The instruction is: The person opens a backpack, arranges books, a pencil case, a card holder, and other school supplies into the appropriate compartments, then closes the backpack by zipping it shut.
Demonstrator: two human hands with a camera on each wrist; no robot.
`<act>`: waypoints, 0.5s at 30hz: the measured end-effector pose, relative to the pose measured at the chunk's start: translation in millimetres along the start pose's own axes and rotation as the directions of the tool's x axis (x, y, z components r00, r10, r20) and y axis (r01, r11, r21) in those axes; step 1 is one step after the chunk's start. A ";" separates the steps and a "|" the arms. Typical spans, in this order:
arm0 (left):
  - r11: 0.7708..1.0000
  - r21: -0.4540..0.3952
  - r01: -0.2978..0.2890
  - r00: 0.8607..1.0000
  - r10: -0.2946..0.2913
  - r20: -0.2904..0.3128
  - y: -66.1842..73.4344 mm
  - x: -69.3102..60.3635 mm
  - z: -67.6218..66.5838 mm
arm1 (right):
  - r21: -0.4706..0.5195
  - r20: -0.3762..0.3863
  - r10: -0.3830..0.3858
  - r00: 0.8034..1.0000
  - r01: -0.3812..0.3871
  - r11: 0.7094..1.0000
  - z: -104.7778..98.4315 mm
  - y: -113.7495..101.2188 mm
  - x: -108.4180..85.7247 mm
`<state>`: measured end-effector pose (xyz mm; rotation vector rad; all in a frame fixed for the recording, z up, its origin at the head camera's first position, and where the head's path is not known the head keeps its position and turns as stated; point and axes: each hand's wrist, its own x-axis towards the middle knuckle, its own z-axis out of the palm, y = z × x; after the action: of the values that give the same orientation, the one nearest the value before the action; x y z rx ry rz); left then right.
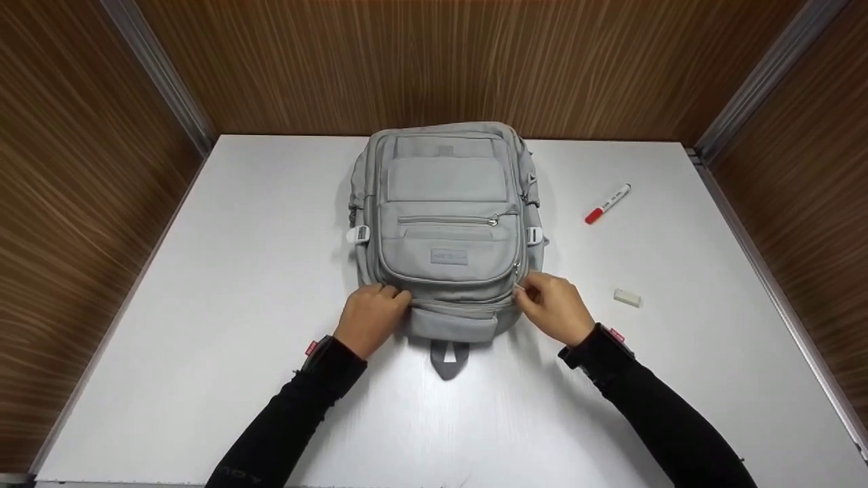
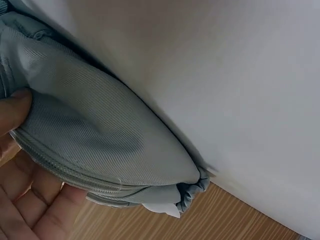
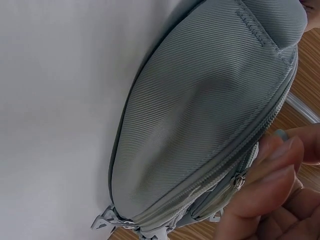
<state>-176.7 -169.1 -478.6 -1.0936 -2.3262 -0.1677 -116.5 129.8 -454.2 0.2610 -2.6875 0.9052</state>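
A grey backpack lies on its back on the white table, front panel up, its top loop toward me. At its lower left corner my left hand grips the fabric beside the zipper seam. The left wrist view shows the thumb on the cloth and the fingers curled beneath. My right hand is at the lower right corner, thumb and forefinger pinching a small zipper pull, mostly hidden by the fingertips. Another metal zipper slider hangs close to those fingers.
To the right of the backpack lie a white marker with a red cap and a small whitish block, perhaps an eraser. Wood-grain panels enclose the white table at the back and both sides.
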 end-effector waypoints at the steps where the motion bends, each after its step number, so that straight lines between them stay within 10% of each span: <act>1: 1.000 -0.030 -0.004 1.000 0.005 0.014 -1.2 -0.2 -1.2 | 0.006 0.004 0.000 1.000 0.000 1.000 0.1 0.8 0.0; 8: 0.959 -0.282 -0.002 0.976 0.063 0.207 -8.1 -5.3 -10.8 | 0.103 0.053 0.070 0.996 -0.075 0.992 -0.7 4.7 1.1; 15: 0.966 -0.253 -0.050 0.981 0.095 0.170 -5.0 -6.7 -8.4 | 0.097 0.068 0.095 0.993 -0.101 0.990 1.5 -2.1 -0.9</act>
<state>-173.3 -179.7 -474.6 -1.3655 -2.4701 -0.3526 -115.4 127.3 -454.4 0.1825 -2.7370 1.0804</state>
